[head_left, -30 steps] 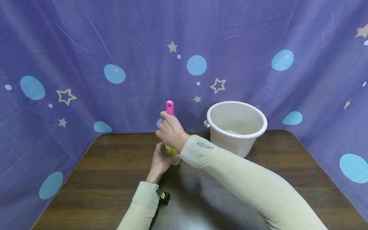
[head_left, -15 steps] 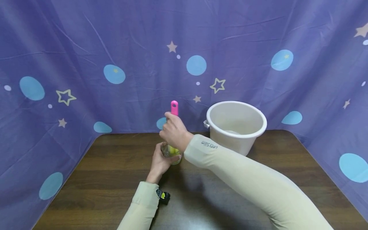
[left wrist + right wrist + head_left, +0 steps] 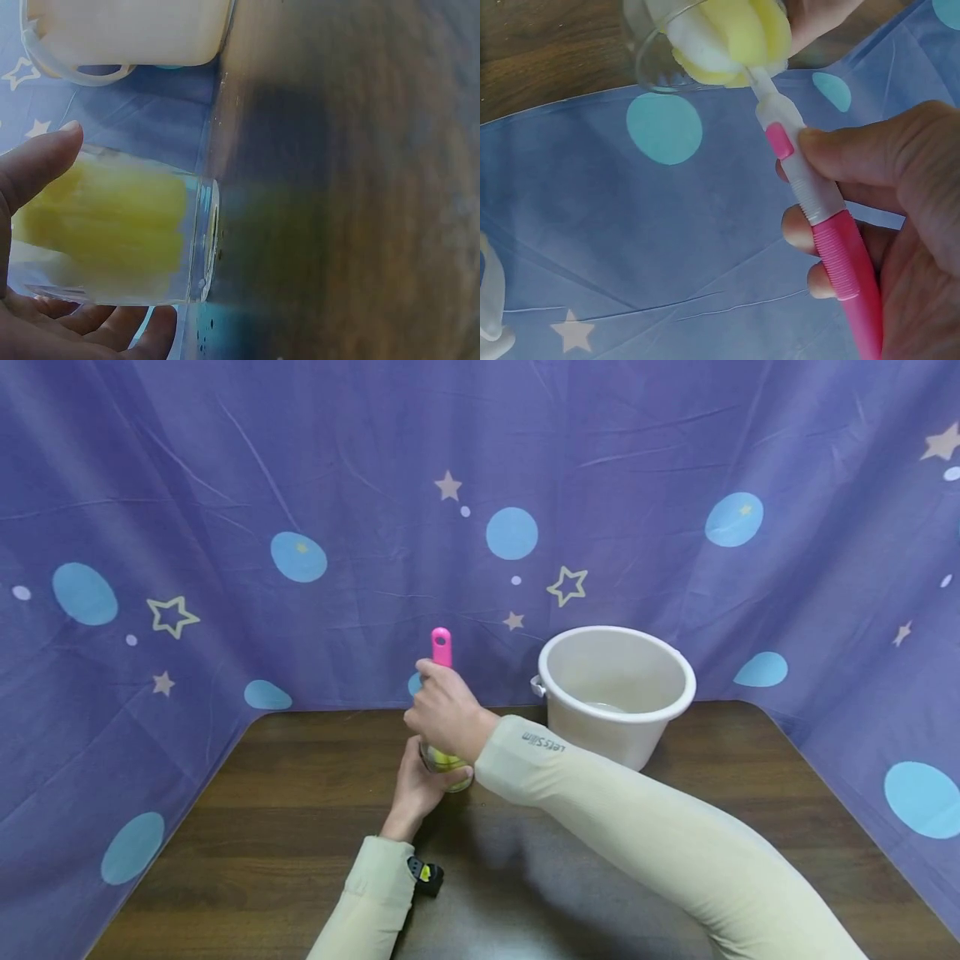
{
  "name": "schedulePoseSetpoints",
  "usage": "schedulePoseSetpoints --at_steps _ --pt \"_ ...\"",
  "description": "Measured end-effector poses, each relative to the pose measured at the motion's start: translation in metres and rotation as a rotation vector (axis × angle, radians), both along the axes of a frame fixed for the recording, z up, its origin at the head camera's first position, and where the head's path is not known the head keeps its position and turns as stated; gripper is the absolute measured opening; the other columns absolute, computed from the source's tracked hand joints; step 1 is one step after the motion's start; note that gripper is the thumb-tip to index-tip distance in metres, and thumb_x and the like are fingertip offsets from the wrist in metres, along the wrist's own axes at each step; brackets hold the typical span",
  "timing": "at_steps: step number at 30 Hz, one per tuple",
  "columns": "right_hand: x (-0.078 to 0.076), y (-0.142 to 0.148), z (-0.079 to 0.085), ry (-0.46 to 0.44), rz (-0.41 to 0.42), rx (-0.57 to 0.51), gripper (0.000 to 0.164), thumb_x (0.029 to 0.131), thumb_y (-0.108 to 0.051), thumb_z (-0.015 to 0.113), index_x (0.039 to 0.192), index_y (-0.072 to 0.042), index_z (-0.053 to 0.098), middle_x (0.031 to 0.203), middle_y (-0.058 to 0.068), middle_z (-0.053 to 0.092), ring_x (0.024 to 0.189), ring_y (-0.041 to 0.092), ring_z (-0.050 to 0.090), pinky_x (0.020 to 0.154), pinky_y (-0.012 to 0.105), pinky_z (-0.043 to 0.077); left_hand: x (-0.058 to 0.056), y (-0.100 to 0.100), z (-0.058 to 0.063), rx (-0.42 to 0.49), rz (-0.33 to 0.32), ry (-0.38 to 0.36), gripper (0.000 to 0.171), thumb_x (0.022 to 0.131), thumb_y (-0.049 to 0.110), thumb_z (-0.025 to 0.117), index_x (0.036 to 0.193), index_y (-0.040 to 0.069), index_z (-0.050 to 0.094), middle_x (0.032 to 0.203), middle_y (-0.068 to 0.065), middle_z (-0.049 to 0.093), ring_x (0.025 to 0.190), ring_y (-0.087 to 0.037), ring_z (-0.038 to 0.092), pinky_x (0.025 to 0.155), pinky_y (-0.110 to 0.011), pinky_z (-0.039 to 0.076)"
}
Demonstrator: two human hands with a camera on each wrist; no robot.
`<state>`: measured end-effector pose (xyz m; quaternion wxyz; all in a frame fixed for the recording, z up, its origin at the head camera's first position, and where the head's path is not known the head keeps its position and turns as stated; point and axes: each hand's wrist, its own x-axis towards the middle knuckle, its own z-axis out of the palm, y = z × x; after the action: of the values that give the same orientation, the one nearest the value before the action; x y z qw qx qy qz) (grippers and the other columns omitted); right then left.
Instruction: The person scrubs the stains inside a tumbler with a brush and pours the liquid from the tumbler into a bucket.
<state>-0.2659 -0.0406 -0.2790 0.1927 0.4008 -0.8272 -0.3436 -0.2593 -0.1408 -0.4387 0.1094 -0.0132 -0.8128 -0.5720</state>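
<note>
My left hand (image 3: pixel 417 783) holds a clear drinking glass (image 3: pixel 196 247) upright at the table's far part, thumb on one side and fingers round the other. In my right hand (image 3: pixel 450 712) is a sponge bottle brush with a pink and white handle (image 3: pixel 821 206); the pink end rises above the fist in the head view. The brush's yellow and white sponge head (image 3: pixel 739 37) sits inside the glass, partly out at the mouth in the right wrist view. In the left wrist view the yellow sponge fills much of the glass. My right hand hides the glass's rim in the head view.
A pale plastic bucket (image 3: pixel 555 710) with a side handle stands at the back right, beyond my right forearm. The brown wooden table (image 3: pixel 285 827) ends at a purple curtain (image 3: pixel 360 568) with stars and blue spots. A black strapped device (image 3: pixel 426 873) is on my left wrist.
My right hand with the brush swings slightly right, then back to the left and a little lower. The left hand keeps the glass in the same place.
</note>
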Motion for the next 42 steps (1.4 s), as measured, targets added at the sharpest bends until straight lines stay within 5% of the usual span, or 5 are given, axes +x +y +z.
schedulePoseSetpoints --at_steps 8,20,28,42 --pt "0.000 -0.004 0.000 0.037 0.007 0.004 0.013 0.085 -0.031 0.066 0.097 -0.033 0.069 0.089 -0.009 0.071 0.076 0.015 0.051 0.089 0.037 0.025 -0.001 0.002 0.002 -0.066 0.037 -0.017 0.076 0.066 0.017 0.087 0.127 0.006 0.043 0.119 -0.013 0.055 0.106 -0.029 0.053 0.093 -0.043 0.043" --pt "-0.008 -0.004 -0.006 0.087 -0.012 0.006 0.014 0.086 -0.030 0.065 0.099 -0.030 0.070 0.090 -0.005 0.070 0.075 0.016 0.049 0.091 0.037 0.026 -0.002 0.004 0.002 -0.044 0.040 -0.024 0.074 0.067 0.015 0.086 0.127 0.004 0.044 0.116 -0.014 0.056 0.102 -0.029 0.054 0.089 -0.041 0.043" --pt "-0.012 -0.001 -0.010 0.054 -0.054 0.010 0.016 0.088 -0.038 0.062 0.100 -0.031 0.070 0.088 -0.007 0.068 0.076 0.015 0.051 0.092 0.037 0.026 0.000 0.002 0.000 0.015 0.016 -0.012 0.077 0.068 0.012 0.086 0.130 0.005 0.042 0.129 -0.015 0.051 0.115 -0.032 0.050 0.099 -0.045 0.039" --pt "-0.013 0.010 -0.010 0.007 -0.033 0.005 0.011 0.088 -0.036 0.061 0.093 -0.032 0.070 0.083 -0.009 0.069 0.074 0.014 0.052 0.092 0.036 0.026 -0.001 0.001 0.001 -0.009 0.024 -0.077 0.085 0.067 0.019 0.088 0.135 0.006 0.037 0.131 -0.015 0.049 0.119 -0.032 0.048 0.102 -0.047 0.038"
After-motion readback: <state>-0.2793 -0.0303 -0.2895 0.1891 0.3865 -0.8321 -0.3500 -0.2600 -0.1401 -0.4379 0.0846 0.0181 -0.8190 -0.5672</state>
